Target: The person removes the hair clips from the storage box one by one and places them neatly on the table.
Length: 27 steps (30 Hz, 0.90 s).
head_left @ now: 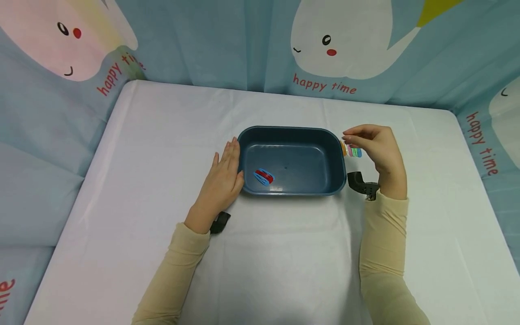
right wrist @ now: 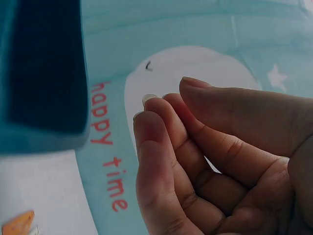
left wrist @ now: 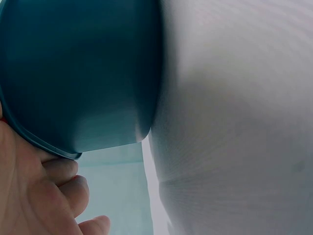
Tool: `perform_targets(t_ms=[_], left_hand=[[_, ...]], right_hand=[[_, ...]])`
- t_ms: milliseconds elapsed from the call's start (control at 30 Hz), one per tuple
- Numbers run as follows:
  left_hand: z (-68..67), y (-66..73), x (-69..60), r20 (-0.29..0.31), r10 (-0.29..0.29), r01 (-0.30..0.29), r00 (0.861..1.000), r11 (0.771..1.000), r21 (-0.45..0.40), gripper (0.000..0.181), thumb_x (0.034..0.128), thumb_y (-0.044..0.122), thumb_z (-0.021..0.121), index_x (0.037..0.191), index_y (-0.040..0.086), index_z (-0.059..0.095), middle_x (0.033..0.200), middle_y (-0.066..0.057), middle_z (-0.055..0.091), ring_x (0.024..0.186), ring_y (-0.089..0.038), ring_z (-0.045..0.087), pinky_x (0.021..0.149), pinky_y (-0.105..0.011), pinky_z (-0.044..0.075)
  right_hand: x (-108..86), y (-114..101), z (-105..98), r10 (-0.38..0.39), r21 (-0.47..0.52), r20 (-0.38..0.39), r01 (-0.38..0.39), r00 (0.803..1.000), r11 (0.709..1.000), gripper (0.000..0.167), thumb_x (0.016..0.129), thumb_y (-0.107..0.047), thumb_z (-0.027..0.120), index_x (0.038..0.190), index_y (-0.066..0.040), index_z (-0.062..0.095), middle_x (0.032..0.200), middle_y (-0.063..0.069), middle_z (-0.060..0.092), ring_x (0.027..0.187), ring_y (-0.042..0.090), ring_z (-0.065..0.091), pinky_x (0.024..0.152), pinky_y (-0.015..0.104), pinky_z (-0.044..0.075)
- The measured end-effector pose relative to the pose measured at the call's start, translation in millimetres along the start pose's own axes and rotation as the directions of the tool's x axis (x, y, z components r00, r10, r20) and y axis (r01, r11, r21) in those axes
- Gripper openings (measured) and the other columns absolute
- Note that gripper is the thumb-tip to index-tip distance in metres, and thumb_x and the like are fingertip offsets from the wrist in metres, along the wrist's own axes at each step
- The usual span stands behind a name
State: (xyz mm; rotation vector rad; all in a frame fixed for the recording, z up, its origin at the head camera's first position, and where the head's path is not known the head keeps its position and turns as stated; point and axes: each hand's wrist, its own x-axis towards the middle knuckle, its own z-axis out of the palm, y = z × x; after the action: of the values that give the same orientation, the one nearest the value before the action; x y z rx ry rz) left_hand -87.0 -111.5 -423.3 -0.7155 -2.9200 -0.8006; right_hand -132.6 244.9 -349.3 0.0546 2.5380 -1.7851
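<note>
A dark blue plastic basin [head_left: 285, 169] stands on the table, with blue and red snap hair clips [head_left: 264, 176] lying in its left part. My left hand [head_left: 223, 178] rests against the basin's left end, its fingers nearly straight along the rim. In the left wrist view, fingers [left wrist: 61, 193] show beside the basin's rim. Just past the right end, my right hand [head_left: 375, 146] hovers with fingers loosely bent. The right wrist view shows the thumb apart from the fingers [right wrist: 154, 171], and nothing between them. Below that hand lies a row of several colourful clips [head_left: 354, 151], partly hidden.
A white cloth covers the table [head_left: 260, 271]. Around the back and sides hangs a light blue curtain [head_left: 219, 40] with whale prints. Black wrist mounts [head_left: 363, 184] sit at both wrists. An orange clip [right wrist: 18, 224] shows at the right wrist view's lower left.
</note>
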Motion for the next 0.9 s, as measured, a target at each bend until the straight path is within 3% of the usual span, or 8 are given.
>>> perform_targets(t_ms=[200,500,767,900], left_hand=[[-0.1,-0.5,0.2,-0.013,0.006,-0.006,1.0,1.0,0.007,0.064,0.0961,0.019,0.035,0.149,-0.005,0.008,0.156,-0.015,0.006,0.143,-0.026,0.006,0.111,-0.053,0.009],[1.7,0.2,1.9,0.001,0.004,-0.004,1.0,1.0,0.006,0.064,0.0957,0.018,0.036,0.149,-0.005,0.008,0.156,-0.015,0.006,0.143,-0.027,0.006,0.111,-0.054,0.009],[0.0,0.7,0.0,0.0,0.003,-0.003,1.0,1.0,0.01,0.065,0.0956,0.019,0.036,0.149,-0.005,0.008,0.157,-0.014,0.006,0.144,-0.025,0.005,0.111,-0.053,0.009],[-0.4,0.2,-1.2,0.001,0.001,-0.001,1.0,1.0,0.01,0.065,0.0958,0.019,0.036,0.149,-0.004,0.007,0.157,-0.014,0.005,0.144,-0.024,0.004,0.111,-0.052,0.008]], right_hand=[[1.5,-7,10,-0.017,-0.085,0.046,0.021,0.999,0.996,0.022,0.086,-0.011,0.068,0.098,0.008,0.069,0.082,-0.003,0.07,0.075,0.011,0.066,0.067,0.021,0.049],[-0.7,-12,28,0.011,-0.151,0.149,0.012,0.989,0.988,0.025,0.088,-0.013,0.067,0.104,0.006,0.068,0.091,-0.003,0.069,0.085,0.019,0.064,0.076,0.02,0.049],[3.1,-17,53,-0.013,-0.263,0.276,0.088,0.961,0.961,0.022,0.089,-0.011,0.064,0.104,0.005,0.068,0.097,0.01,0.068,0.088,0.024,0.063,0.077,0.023,0.046],[6.7,-20,67,-0.044,-0.267,0.339,0.141,0.94,0.953,0.02,0.088,-0.009,0.065,0.1,0.006,0.068,0.094,0.014,0.067,0.086,0.028,0.062,0.075,0.022,0.047]])
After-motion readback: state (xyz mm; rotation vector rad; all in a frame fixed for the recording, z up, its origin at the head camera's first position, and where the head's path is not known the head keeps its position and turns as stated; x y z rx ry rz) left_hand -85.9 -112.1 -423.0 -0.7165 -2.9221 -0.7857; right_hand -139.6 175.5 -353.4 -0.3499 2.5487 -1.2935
